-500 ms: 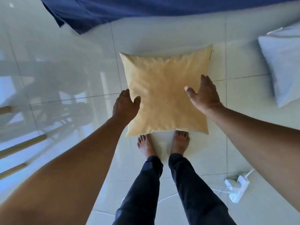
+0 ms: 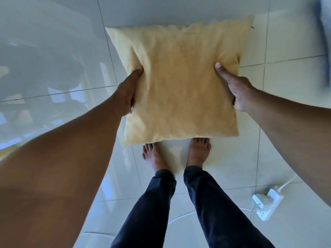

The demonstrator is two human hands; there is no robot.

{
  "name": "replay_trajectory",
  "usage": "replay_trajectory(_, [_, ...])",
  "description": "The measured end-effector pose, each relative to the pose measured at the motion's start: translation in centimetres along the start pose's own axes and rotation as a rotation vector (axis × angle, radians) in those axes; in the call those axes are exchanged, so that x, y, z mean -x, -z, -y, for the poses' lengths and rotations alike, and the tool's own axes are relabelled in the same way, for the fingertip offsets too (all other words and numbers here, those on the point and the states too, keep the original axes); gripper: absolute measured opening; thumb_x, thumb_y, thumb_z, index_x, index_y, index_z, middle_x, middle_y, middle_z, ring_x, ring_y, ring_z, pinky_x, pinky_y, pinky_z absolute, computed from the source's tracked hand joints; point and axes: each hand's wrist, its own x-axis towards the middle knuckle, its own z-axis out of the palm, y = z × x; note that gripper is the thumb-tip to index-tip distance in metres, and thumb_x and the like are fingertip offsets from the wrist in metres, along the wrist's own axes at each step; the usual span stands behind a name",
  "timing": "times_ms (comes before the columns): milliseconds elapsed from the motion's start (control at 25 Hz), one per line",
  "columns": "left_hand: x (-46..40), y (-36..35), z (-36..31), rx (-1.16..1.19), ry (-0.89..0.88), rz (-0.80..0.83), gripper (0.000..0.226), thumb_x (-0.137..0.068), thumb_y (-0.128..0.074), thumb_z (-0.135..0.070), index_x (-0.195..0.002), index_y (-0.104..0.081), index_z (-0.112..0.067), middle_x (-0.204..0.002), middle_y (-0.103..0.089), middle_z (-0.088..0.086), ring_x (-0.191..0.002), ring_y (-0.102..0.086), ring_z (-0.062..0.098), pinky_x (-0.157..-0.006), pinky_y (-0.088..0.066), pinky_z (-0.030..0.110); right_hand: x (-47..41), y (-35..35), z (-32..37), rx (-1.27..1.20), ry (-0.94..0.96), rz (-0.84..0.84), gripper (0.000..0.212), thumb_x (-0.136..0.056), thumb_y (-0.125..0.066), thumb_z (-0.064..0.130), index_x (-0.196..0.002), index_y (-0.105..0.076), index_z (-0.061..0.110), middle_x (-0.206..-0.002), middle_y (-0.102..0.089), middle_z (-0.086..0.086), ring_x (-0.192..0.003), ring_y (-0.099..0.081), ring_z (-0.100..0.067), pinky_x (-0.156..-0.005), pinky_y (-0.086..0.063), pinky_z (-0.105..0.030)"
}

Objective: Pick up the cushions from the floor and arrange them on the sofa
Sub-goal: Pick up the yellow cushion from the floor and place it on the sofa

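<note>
A square yellow cushion (image 2: 179, 83) fills the middle of the head view, above the glossy white tiled floor and in front of my bare feet. My left hand (image 2: 128, 92) grips its left edge, thumb pressed into the top face and fingers hidden underneath. My right hand (image 2: 236, 88) grips the right edge the same way. A pale blue-grey cushion (image 2: 326, 33) shows blurred at the right edge of the frame. The sofa is out of view.
A white power strip (image 2: 267, 203) with a plug and white cable lies on the floor at the lower right, beside my right leg. My feet (image 2: 155, 156) stand just behind the yellow cushion. Furniture reflections show in the tiles at the left.
Both hands, which lay open on the cushion's sides, have closed on its edges. The cushion now looks larger and nearer. The view has tilted down, so the blue fabric at the top has left the frame.
</note>
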Motion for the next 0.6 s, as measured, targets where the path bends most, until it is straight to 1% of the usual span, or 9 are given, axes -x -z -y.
replay_trajectory(80, [2.1,-0.1,-0.3,-0.004,-0.022,0.019,0.073,-0.074,-0.076,-0.074,-0.133,-0.073,-0.03,-0.117,-0.083,-0.002,-0.11,-0.078,0.022,-0.105,-0.058,0.046,1.7,0.7,0.6,-0.058,0.015,0.033,0.139,-0.029,-0.089,0.085,-0.146,-0.06,0.014,-0.139,-0.069,0.0,-0.127,-0.064,-0.024,-0.119,-0.043,-0.049])
replay_trajectory(120, [3.7,0.0,-0.6,-0.015,-0.038,0.016,0.074,-0.075,-0.075,-0.074,-0.133,-0.074,-0.028,-0.117,-0.084,-0.001,-0.11,-0.078,0.023,-0.105,-0.058,0.046,3.1,1.3,1.0,-0.071,0.03,0.06,0.141,-0.026,-0.089,0.085,-0.145,-0.061,0.015,-0.138,-0.07,0.0,-0.126,-0.065,-0.024,-0.119,-0.043,-0.051])
replay_trajectory(320, [14.3,2.3,-2.7,-0.005,-0.11,-0.009,0.066,-0.084,-0.072,-0.067,-0.131,-0.075,-0.021,-0.117,-0.084,0.0,-0.112,-0.078,0.022,-0.109,-0.056,0.045,12.9,5.2,3.7,-0.096,0.109,0.191,0.134,-0.026,-0.088,0.085,-0.141,-0.065,0.02,-0.13,-0.075,0.001,-0.121,-0.069,-0.024,-0.116,-0.045,-0.054])
replay_trajectory(440, [22.0,3.8,-4.7,0.024,-0.149,-0.008,0.061,-0.087,-0.07,-0.067,-0.127,-0.077,-0.022,-0.114,-0.085,-0.002,-0.111,-0.078,0.021,-0.109,-0.055,0.044,19.9,8.2,5.9,-0.137,0.179,0.24,0.124,-0.03,-0.088,0.085,-0.135,-0.069,0.022,-0.125,-0.079,0.003,-0.119,-0.071,-0.022,-0.116,-0.046,-0.051])
replay_trajectory(520, [28.1,4.4,-6.3,0.054,-0.176,-0.016,0.059,-0.088,-0.068,-0.066,-0.128,-0.077,-0.023,-0.114,-0.085,-0.003,-0.112,-0.077,0.02,-0.109,-0.055,0.044,25.3,10.4,7.7,-0.161,0.232,0.263,0.116,-0.035,-0.085,0.086,-0.13,-0.072,0.022,-0.122,-0.08,0.004,-0.118,-0.072,-0.02,-0.114,-0.048,-0.049])
replay_trajectory(560, [31.4,4.8,-7.3,0.067,-0.193,-0.011,0.06,-0.087,-0.068,-0.066,-0.129,-0.076,-0.024,-0.115,-0.084,-0.003,-0.114,-0.077,0.021,-0.11,-0.054,0.045,28.3,11.5,9.0,-0.165,0.261,0.263,0.109,-0.04,-0.084,0.086,-0.127,-0.073,0.022,-0.121,-0.08,0.005,-0.116,-0.073,-0.02,-0.113,-0.049,-0.048])
replay_trajectory(600, [34.1,5.0,-8.0,0.081,-0.208,-0.008,0.062,-0.085,-0.069,-0.067,-0.13,-0.076,-0.025,-0.116,-0.084,-0.003,-0.115,-0.076,0.021,-0.111,-0.054,0.045,30.8,12.4,9.9,-0.17,0.29,0.255,0.097,-0.046,-0.082,0.084,-0.122,-0.074,0.023,-0.119,-0.08,0.006,-0.114,-0.072,-0.019,-0.111,-0.049,-0.046])
